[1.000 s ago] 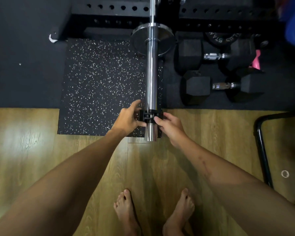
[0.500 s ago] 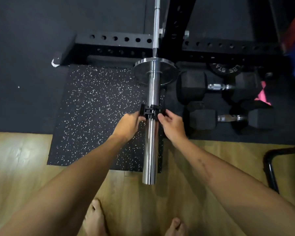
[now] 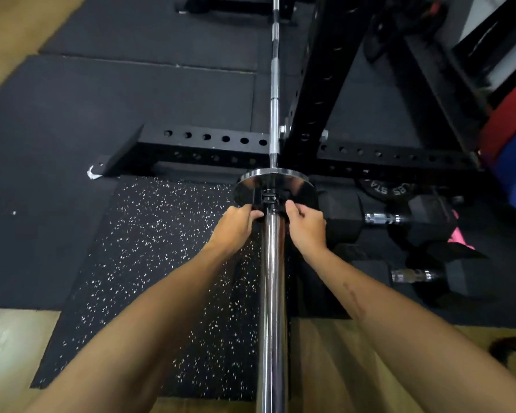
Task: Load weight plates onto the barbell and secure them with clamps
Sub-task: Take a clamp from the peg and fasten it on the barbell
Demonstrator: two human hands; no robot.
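1. You're on the securing step: your left hand [image 3: 236, 226] and right hand [image 3: 306, 225] both grasp the clamp [image 3: 270, 199], just beyond your fingertips, against the plate [image 3: 301, 186].
2. Next, judge it seated on the bar [image 3: 273, 293], then snap its lever closed.

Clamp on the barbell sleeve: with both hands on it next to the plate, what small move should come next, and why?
Probably close the clamp lever to lock it. The clamp sits on the sleeve right by the plate, the left hand and right hand gripping its sides; whether it is latched is unclear.
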